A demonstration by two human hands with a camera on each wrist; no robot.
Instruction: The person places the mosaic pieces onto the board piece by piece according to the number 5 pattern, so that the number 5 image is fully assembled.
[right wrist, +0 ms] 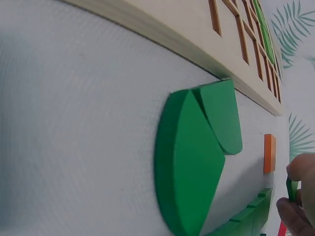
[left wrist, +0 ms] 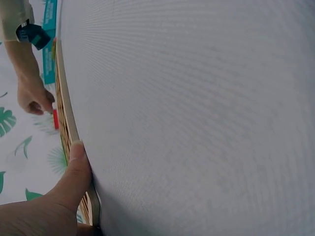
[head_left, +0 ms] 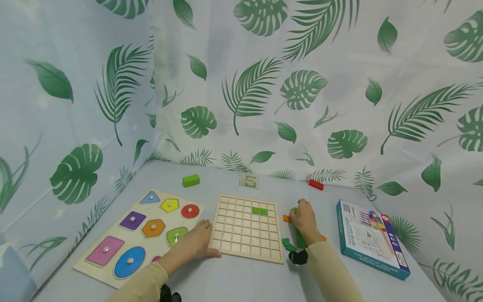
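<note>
L hand (head_left: 198, 241): fingers extended, loosely spread, at L edge of pale wooden grid board (head_left: 245, 246); thumb presses on board rim per L wrist view. Nothing pinched. Board lies flat on light grey cloth-covered table (head_left: 241, 283), btwn both hands. Two bright green square tiles (head_left: 259, 211) sit side by side in adjacent cells, upper part, R of ctr.

R hand (head_left: 303, 216): off board's R edge, thumb + finger nearly closed, pinching small green pc (right wrist: 292, 191); its exact shape mostly hidden by fingers. Below it, row of dark green blocks (head_left: 300, 240), partly covered by hand/wrist. Nearby: two dark green angular pcs (right wrist: 189, 167), touching each other, just beside board; small orange block (head_left: 286, 218) near board's R edge; 2nd orange pc (head_left: 323, 238) by R wrist, mostly hidden.

Rest of table: wooden shape puzzle w/ coloured knobbed pcs (head_left: 126, 222) at far L, L forearm over its near corner; lt green block (head_left: 191, 180) + small printed grid card (head_left: 249, 180) behind; red block (head_left: 316, 185) back R; teal/white printed cardboard box (head_left: 373, 239) flat, far R. Leaf-print white cloth (head_left: 264, 126) behind.
</note>
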